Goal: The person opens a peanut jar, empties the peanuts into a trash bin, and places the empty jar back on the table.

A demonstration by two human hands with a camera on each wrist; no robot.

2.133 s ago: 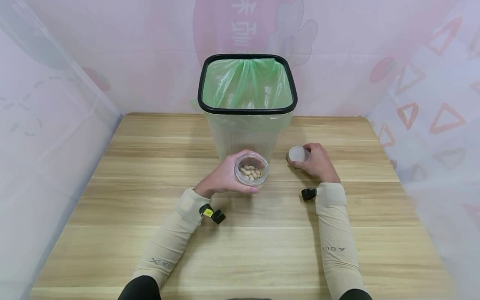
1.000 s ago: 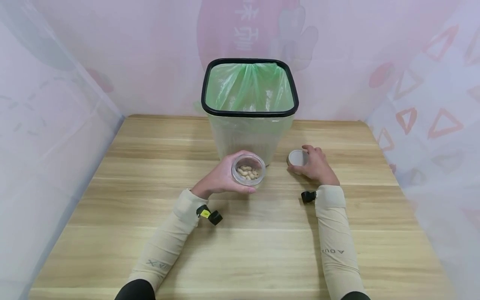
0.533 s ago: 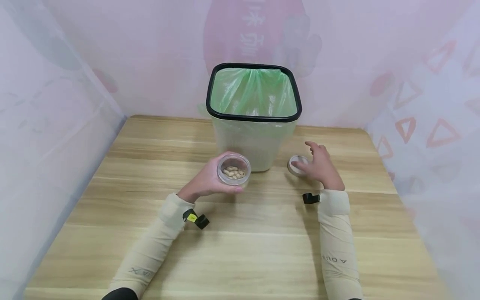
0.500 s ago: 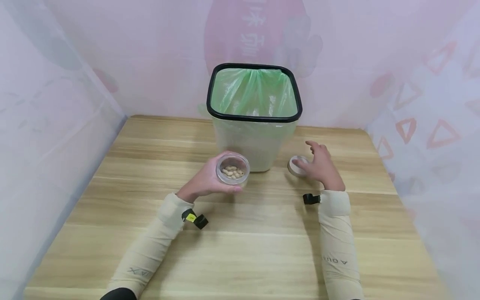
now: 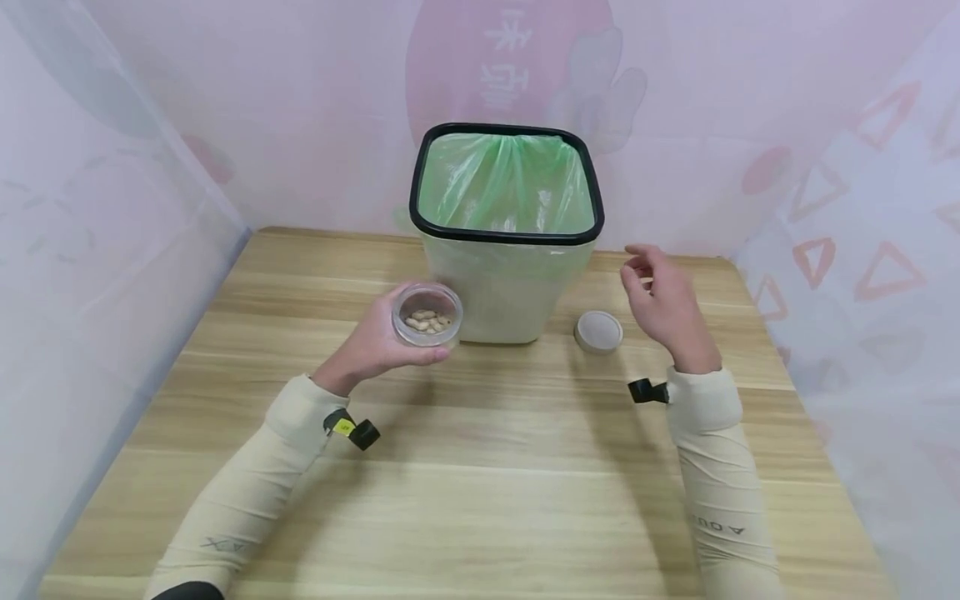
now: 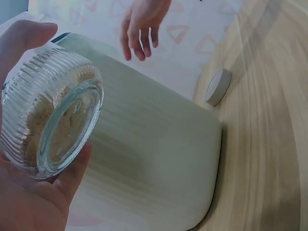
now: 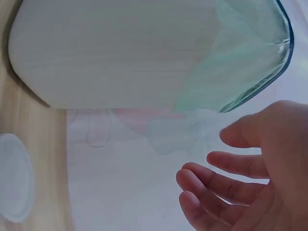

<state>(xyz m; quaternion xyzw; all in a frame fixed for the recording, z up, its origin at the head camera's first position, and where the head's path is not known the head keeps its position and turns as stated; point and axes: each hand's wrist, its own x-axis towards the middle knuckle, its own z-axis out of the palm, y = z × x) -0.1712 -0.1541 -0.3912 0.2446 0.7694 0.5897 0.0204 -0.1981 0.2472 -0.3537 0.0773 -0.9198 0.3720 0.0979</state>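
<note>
My left hand point(image 5: 378, 337) grips a clear ribbed glass jar point(image 6: 55, 113) by its side, held up off the table in front of the bin. Several unshelled peanuts point(image 5: 427, 322) lie at the bottom of the jar, whose mouth is uncovered and faces me. On the table to the right of the bin lies a round whitish lid point(image 5: 598, 332), which nothing touches. My right hand point(image 5: 667, 304) hovers above and to the right of that lid, its fingers loosely bent and holding nothing, as the right wrist view point(image 7: 240, 178) also shows.
A pale waste bin point(image 5: 495, 287) with a black rim point(image 5: 506, 237) and a green plastic liner point(image 5: 517, 183) stands at the table's back middle. Printed cloth walls rise behind and at both sides of the wooden table point(image 5: 480, 500).
My right hand has let go of the lid and risen up and to the right. The lid stays on the table. My left hand has carried the jar leftward and slightly up.
</note>
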